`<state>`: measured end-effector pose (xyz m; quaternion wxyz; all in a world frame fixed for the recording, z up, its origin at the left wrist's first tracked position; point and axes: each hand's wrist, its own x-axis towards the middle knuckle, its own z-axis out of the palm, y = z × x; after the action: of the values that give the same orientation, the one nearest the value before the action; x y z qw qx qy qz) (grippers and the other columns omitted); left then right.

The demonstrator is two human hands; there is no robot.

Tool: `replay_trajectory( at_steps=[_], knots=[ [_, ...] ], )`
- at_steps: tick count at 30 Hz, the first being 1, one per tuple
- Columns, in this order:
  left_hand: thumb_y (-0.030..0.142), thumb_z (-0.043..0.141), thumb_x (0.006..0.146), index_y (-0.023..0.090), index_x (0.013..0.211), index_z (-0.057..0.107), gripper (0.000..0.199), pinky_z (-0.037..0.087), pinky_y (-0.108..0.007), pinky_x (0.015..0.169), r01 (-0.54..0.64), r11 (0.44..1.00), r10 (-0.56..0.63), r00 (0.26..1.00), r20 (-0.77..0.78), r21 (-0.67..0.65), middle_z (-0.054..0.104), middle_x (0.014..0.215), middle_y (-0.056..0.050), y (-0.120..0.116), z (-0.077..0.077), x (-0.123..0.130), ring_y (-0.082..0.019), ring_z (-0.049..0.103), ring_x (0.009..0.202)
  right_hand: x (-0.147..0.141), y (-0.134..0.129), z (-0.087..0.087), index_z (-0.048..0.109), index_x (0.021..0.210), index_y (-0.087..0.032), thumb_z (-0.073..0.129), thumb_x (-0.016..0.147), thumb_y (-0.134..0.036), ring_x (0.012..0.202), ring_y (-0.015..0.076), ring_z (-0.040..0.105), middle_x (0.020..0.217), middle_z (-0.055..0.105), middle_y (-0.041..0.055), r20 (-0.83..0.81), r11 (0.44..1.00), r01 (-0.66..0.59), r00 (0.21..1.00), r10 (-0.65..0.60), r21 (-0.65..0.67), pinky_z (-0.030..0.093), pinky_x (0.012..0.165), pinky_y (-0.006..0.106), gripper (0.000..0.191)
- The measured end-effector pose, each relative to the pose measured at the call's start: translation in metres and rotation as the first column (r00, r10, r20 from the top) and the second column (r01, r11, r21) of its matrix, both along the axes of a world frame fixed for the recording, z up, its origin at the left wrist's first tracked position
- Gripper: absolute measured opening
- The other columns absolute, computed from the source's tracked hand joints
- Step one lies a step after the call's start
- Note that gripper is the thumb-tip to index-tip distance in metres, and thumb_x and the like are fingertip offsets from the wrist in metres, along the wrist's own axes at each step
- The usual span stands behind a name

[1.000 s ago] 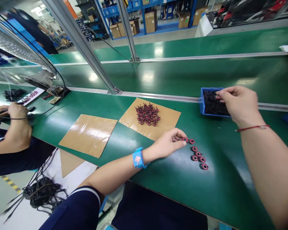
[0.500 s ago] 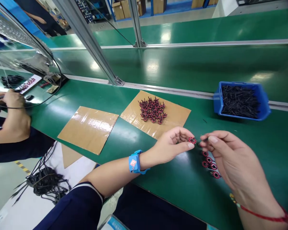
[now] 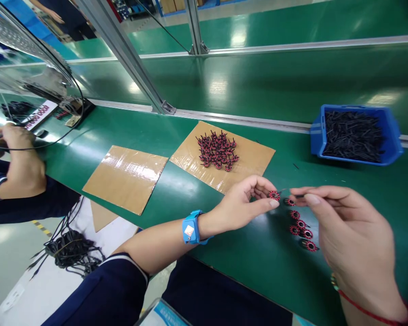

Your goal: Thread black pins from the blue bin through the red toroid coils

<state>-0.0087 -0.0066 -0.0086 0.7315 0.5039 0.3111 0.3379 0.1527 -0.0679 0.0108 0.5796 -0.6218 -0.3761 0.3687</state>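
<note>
Small coil ring (image 3: pixel 274 195) — red-and-black windings

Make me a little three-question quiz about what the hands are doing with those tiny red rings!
1. True or false: the left hand pinches one small red ring in its grip.
2. What fills the blue bin? A) thin black strips B) red rings C) screws
3. Where does the big heap of red rings lie?

Key
1. True. The right hand brings a thin black strip up to that ring, while a row of loose rings lies on the green table below.
2. A
3. On the sheet of cardboard nearer the bin; the other sheet holds no rings.
</note>
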Motion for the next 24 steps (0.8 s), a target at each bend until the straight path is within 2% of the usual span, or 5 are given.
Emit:
replay_trajectory(
  at_steps=[2,5,13,17,24],
  knots=[
    [0.027,0.072,0.079,0.017,0.095,0.057,0.024,0.042,-0.029,0.081,0.003,1.0,-0.003,1.0,-0.008,0.015,0.06,0.088,-0.001,0.0,0.001,0.0,-0.011,0.054,0.081,0.002,0.002,0.001,0.069,0.083,-0.022,0.079,0.077,-0.034,0.081,0.0121,0.072,0.089,0.075,0.0003,-0.062,0.997,0.08,0.995,-0.08,-0.005,0.058,0.075,0.02,0.016],
    [0.025,0.071,0.08,0.017,0.095,0.058,0.022,0.042,-0.029,0.081,0.005,0.998,-0.003,0.999,-0.033,0.056,0.06,0.088,-0.001,-0.001,0.003,-0.001,-0.01,0.053,0.081,0.005,0.003,0.0,0.068,0.082,-0.022,0.079,0.075,-0.036,0.078,0.0138,0.072,0.086,0.075,0.0009,-0.104,0.996,0.084,0.991,-0.087,-0.029,0.059,0.072,0.021,0.019],
    [0.024,0.07,0.081,0.016,0.096,0.058,0.022,0.042,-0.028,0.08,-0.002,0.996,0.007,0.998,-0.061,0.087,0.06,0.086,-0.001,-0.002,0.006,-0.002,-0.01,0.053,0.079,-0.001,-0.004,0.004,0.067,0.084,-0.025,0.076,0.079,-0.037,0.082,0.0123,0.073,0.089,0.076,-0.0018,0.077,0.997,0.068,0.995,-0.069,0.02,0.06,0.072,0.018,0.015],
    [0.023,0.07,0.081,0.016,0.097,0.057,0.022,0.042,-0.028,0.08,0.001,0.996,0.004,0.998,-0.062,0.087,0.059,0.087,-0.001,-0.001,0.006,-0.002,-0.01,0.053,0.08,-0.002,-0.007,0.006,0.066,0.084,-0.026,0.073,0.081,-0.036,0.082,0.0134,0.073,0.088,0.076,-0.0014,0.17,0.999,0.037,0.984,-0.042,0.03,0.061,0.071,0.021,0.013],
    [0.025,0.071,0.081,0.017,0.097,0.058,0.022,0.042,-0.028,0.081,-0.005,0.997,0.01,0.998,-0.056,0.082,0.059,0.088,-0.001,-0.001,0.005,-0.002,-0.011,0.053,0.081,0.0,-0.009,0.004,0.067,0.086,-0.025,0.073,0.082,-0.033,0.085,0.0162,0.072,0.091,0.076,0.0006,0.19,1.0,-0.026,0.982,0.025,0.003,0.06,0.066,0.023,0.011]
  ],
)
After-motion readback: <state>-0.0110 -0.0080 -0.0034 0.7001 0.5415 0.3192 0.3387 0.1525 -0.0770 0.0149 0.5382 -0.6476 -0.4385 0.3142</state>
